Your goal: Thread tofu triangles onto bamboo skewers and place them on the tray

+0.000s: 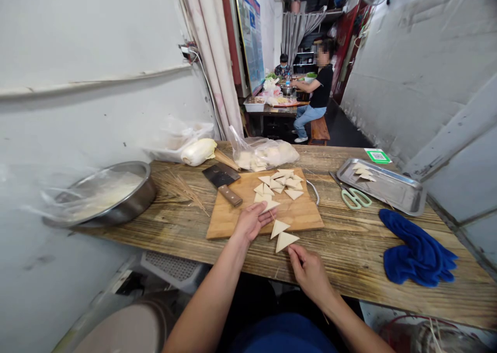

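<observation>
My right hand (310, 270) is closed in a pinch on a thin bamboo skewer that carries two pale tofu triangles (287, 240). My left hand (250, 222) has its fingers closed around another pale triangle (271, 205) by the skewer's far end; whether the tip is inside it, I cannot tell. Both hands are over the near edge of a wooden cutting board (225, 223). More cut triangles (285, 179) lie in a loose pile on the board. A cleaver (230, 194) with a wooden handle rests at the board's left.
Left stands a metal basin (149, 185) beside loose skewers (184, 190). Bagged tofu (267, 153) and a cabbage (199, 152) sit behind. Rightward are green-handled scissors (356, 199), a metal tray (399, 192) with skewered triangles, and a blue cloth (417, 254). Two people sit farther back.
</observation>
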The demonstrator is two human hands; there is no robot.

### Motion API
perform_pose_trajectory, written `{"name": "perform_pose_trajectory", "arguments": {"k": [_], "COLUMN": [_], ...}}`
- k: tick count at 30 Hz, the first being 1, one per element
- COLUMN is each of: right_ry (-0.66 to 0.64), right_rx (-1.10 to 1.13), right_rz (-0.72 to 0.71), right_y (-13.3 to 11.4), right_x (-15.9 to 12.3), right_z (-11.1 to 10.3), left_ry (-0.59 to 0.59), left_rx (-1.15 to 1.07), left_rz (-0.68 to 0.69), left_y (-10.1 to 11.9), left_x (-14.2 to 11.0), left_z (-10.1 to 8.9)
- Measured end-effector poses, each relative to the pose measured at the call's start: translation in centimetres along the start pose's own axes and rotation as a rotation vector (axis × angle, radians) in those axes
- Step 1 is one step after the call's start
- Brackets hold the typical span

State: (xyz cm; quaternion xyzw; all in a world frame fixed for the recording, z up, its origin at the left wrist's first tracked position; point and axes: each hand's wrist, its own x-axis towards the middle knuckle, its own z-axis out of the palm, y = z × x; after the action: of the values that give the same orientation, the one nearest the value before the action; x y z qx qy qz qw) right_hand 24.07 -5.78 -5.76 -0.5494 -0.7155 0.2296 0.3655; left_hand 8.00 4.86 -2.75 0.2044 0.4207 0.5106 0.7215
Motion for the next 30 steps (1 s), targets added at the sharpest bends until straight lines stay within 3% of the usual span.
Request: {"name": "perform_pose_trajectory", "arguments": {"k": [30], "right_ry": [0.024], "right_rx": [-0.075], "right_rz": [-0.003], "right_y": [-1.5], "right_x": [0.8], "right_z": [0.7], "left_ry": [0.054], "left_rx": [0.035], "left_rz": [0.026], "left_y": [0.0], "left_x": [-0.5], "left_z": [0.5]}}
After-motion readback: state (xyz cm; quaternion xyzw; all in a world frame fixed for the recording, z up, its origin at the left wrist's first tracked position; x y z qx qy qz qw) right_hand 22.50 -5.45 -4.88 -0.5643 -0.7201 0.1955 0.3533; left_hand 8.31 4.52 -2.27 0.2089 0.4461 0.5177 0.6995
